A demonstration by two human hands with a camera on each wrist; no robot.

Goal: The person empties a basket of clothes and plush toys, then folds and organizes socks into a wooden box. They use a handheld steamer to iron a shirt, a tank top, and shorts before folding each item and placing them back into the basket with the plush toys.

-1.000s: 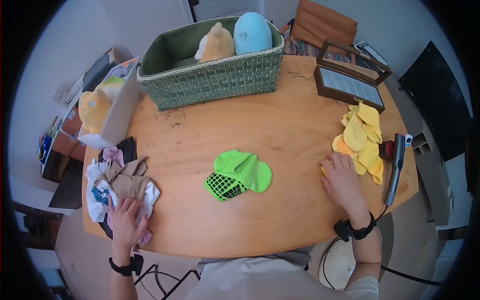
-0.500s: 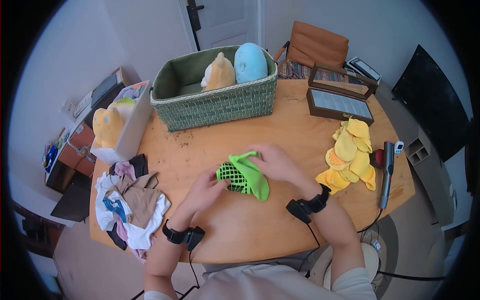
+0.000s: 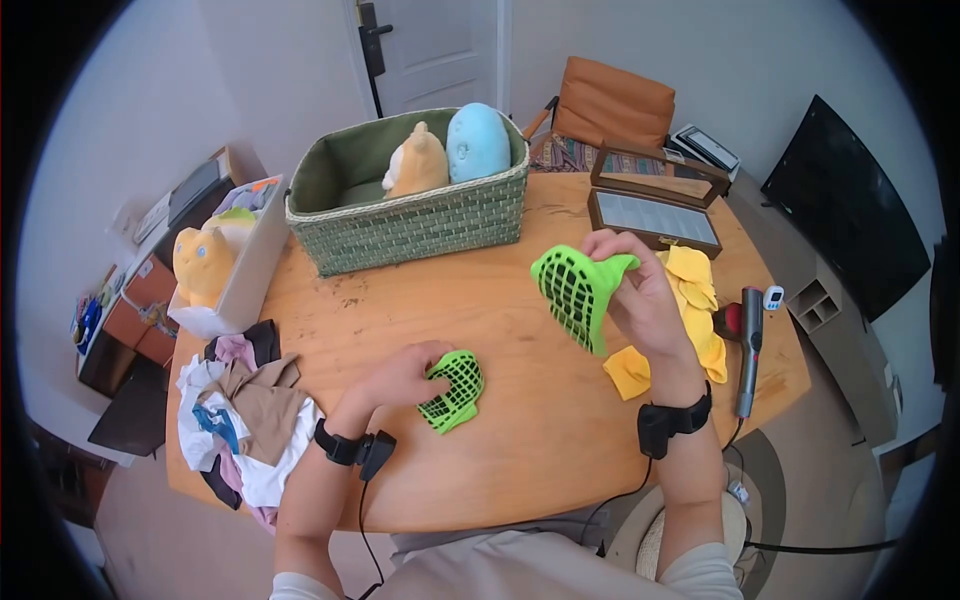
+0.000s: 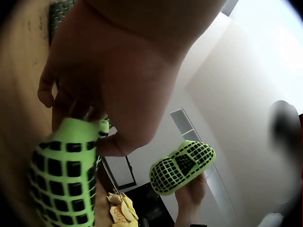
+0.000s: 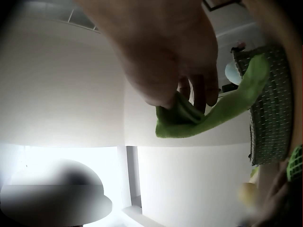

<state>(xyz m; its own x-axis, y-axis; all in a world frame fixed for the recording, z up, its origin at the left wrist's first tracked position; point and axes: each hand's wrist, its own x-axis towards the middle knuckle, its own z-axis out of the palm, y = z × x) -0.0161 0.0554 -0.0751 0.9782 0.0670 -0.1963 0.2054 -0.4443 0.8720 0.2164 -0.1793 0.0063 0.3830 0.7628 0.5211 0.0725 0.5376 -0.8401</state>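
Note:
Two green socks with black grid soles are apart. My left hand pinches one green sock low over the middle of the table; in the left wrist view that sock hangs from the fingertips. My right hand holds the other sock raised at the right, pinched by its cuff end; the right wrist view shows this sock between thumb and fingers. Beyond the right hand lies a heap of yellow socks.
A green woven basket with plush toys stands at the back, a white bin at the left. Mixed clothes lie at the left edge. A partitioned box and a hair styling tool are on the right.
Both hands came from the side piles to the green bundle in the middle. The two socks have since come apart, the right hand lifting one up and to the right.

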